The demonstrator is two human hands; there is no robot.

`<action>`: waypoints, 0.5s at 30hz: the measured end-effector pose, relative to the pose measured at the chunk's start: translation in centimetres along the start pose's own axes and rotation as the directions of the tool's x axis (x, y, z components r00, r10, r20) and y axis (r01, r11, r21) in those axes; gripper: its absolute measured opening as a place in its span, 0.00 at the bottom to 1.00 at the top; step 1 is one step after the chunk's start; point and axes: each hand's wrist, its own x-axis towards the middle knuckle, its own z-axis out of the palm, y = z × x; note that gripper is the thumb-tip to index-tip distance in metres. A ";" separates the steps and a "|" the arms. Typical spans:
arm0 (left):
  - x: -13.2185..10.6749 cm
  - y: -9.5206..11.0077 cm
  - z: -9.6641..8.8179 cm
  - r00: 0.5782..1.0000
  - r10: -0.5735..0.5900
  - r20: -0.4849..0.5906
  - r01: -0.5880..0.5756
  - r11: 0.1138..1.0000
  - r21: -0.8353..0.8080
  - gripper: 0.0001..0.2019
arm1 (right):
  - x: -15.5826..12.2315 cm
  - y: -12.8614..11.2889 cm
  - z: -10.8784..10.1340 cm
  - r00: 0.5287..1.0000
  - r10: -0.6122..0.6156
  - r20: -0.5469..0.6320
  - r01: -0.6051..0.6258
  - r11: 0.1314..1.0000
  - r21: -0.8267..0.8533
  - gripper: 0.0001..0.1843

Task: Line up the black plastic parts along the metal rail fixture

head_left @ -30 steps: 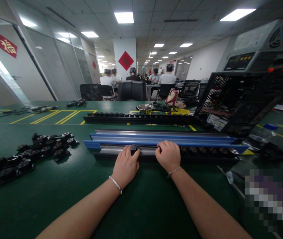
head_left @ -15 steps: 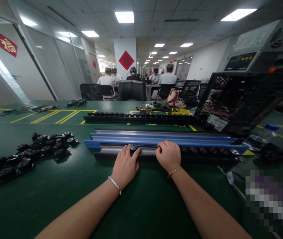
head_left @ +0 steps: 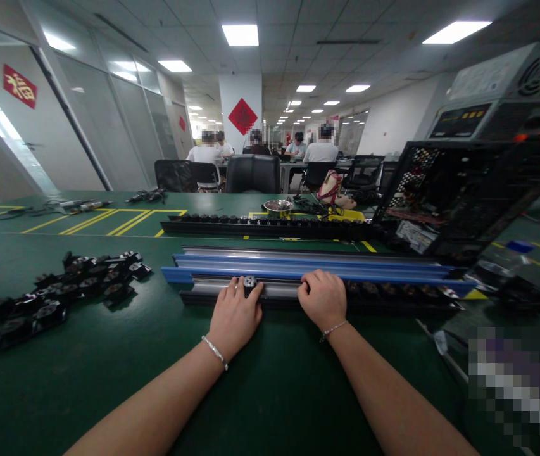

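Note:
My left hand [head_left: 236, 313] has its thumb and fingers closed around a small black module [head_left: 250, 282] with a pale, patterned top, which sits in the channel of the nearest black metal rail [head_left: 207, 287]. My right hand [head_left: 324, 297] is curled over that same rail a little to the right, its fingertips hidden behind the hand. Several dark modules [head_left: 393, 291] line the channel to the right of it. Blue-edged rails [head_left: 232, 264] lie lengthwise just behind the nearest one.
Loose black modules [head_left: 87, 278] are heaped on the green table [head_left: 122, 392] at left. Farther back lies another black rail [head_left: 194, 227] filled with modules, near a round metal dish [head_left: 278, 206]. An open computer case [head_left: 440, 190] stands at right, by a blue-capped bottle [head_left: 507, 256].
My left hand has slid slightly left along the rail together with the small module, whose top now looks lighter. My right hand has stayed in place.

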 end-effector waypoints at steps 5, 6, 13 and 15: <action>-0.1 -0.1 0.0 1.000 -0.014 0.001 0.014 1.000 0.003 0.22 | 0.0 0.0 0.1 1.000 -0.004 0.002 0.004 1.000 -0.008 0.08; -0.1 -0.1 0.0 1.000 -0.018 0.005 0.018 1.000 -0.001 0.22 | 0.0 0.0 0.1 1.000 -0.005 0.001 0.005 1.000 -0.007 0.08; 0.0 -0.2 0.0 0.999 -0.025 0.021 0.025 1.000 0.012 0.22 | 0.1 0.0 0.0 1.000 0.006 0.003 -0.006 1.000 -0.009 0.07; 0.0 -0.4 0.0 0.999 -0.032 0.021 0.032 0.999 0.015 0.22 | 0.0 0.0 -0.1 1.000 0.007 0.010 -0.007 1.000 -0.009 0.07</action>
